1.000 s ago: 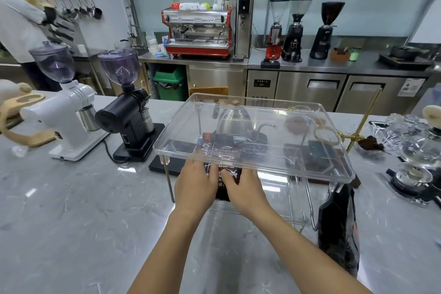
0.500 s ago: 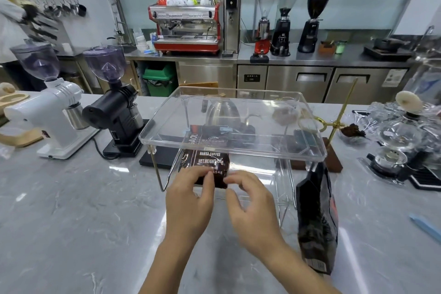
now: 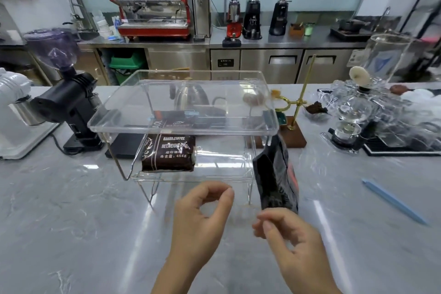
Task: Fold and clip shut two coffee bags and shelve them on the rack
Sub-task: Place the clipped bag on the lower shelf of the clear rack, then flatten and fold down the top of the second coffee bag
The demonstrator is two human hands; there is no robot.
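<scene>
Nearest: left hand [image 3: 202, 219] and right hand [image 3: 290, 241], both empty, fingers loosely curled, above the grey marble bench [image 3: 71, 222]. Beyond: second coffee bag [image 3: 276, 174], black, upright on the bench just right of the clear acrylic rack [image 3: 186, 107]. First coffee bag [image 3: 168, 153] lies on the rack's lower shelf, left side. Far left: black grinder [image 3: 69, 102].

A black grinder [image 3: 69, 105] and blue pen [image 3: 393, 201] flank the counter [image 3: 59, 222].
</scene>
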